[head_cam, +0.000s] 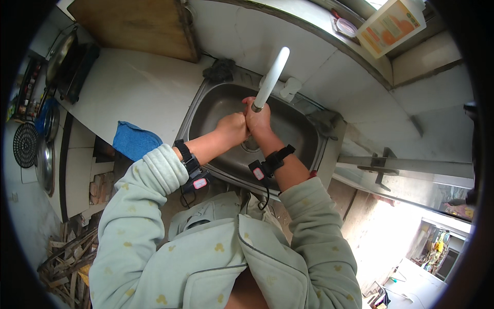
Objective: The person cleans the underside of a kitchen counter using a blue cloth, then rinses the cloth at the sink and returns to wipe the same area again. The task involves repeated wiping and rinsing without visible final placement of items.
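Note:
My left hand [232, 127] and my right hand [259, 117] touch each other above a stainless steel sink basin [212, 104]. The curved white faucet [273, 79] ends right over my right hand, and water seems to wet its skin. My left hand is curled, its fingers against my right hand; whether anything small is between them is hidden. Both wrists wear black straps with small devices. A blue cloth [135, 140] lies at the counter's edge, left of the sink. A dark scouring pad or rag [219, 70] sits at the sink's back left corner.
A white counter [135, 81] extends left of the sink, with a wooden board [135, 27] behind it. A pan [61, 58] and a stove stand at the far left. A plastic jug [391, 29] is on the sill, top right. Stacked firewood [71, 258] lies at lower left.

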### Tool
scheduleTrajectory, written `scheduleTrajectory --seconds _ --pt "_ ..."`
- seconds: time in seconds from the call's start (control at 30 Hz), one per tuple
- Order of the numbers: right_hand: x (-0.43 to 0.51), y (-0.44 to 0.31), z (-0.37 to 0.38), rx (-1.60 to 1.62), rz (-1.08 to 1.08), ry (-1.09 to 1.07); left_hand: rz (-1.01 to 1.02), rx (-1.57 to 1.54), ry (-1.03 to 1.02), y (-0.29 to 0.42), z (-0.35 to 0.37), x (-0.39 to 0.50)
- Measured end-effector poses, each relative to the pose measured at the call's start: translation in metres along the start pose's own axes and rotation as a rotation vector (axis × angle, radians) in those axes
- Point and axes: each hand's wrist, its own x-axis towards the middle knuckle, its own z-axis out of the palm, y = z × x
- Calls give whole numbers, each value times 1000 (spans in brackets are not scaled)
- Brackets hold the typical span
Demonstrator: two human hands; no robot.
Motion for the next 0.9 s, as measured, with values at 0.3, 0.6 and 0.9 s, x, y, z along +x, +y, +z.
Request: scheduleTrajectory --seconds 0.3,0.6,0.9 --pt "-4 13 -32 231 183 -294 -336 -646 -155 -19 -5 -8" --pt "-30 55 -72 -186 -73 -333 -291 -1340 -82 -38 9 -11" --pt "-30 26 -54 -345 -53 -364 -167 -1124 -134 -18 -8 -14"
